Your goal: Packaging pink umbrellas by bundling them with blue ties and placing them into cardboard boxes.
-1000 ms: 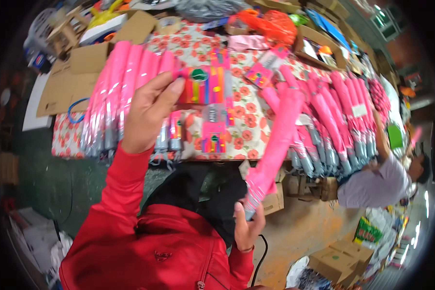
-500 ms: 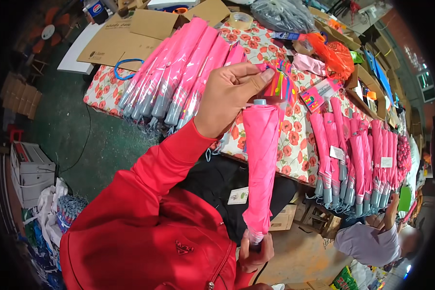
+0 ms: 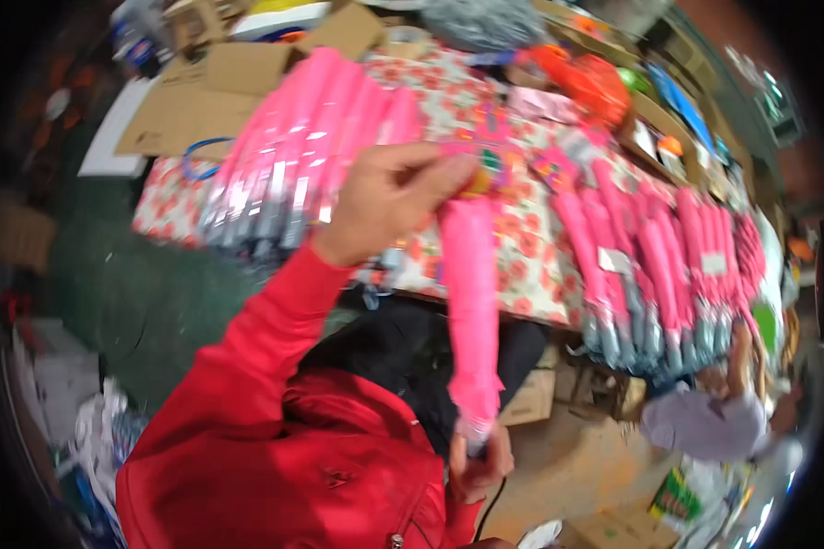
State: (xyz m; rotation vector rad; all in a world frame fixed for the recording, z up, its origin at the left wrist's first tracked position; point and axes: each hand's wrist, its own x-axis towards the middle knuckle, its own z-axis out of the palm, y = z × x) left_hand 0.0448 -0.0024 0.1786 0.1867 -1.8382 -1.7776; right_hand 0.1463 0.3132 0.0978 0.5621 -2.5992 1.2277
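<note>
A folded pink umbrella (image 3: 471, 302) hangs nearly upright before me. At its lower end my right hand (image 3: 482, 465) is closed around the grey handle. My left hand (image 3: 389, 197) pinches a pink, multicoloured patterned piece (image 3: 494, 151) between thumb and fingers, right at the umbrella's upper end. Motion blurs this piece, so whether it is a sleeve or a card is unclear. Left of that hand, several pink umbrellas in clear wrapping (image 3: 288, 151) lie side by side on the table. More unwrapped pink umbrellas (image 3: 659, 252) lie in a row at the right.
A poppy-patterned cloth (image 3: 531, 247) covers the table. Cardboard boxes (image 3: 247, 69), an orange-red plastic bag (image 3: 595, 87) and a grey plastic bundle (image 3: 485, 23) crowd its far side. At the right edge, another person's hand (image 3: 742, 357) is near the unwrapped umbrellas.
My view has shifted, so the table things appear further left. The patterned piece now sits lower, against the umbrella's top, and shows a different side. Both hands keep their holds.
</note>
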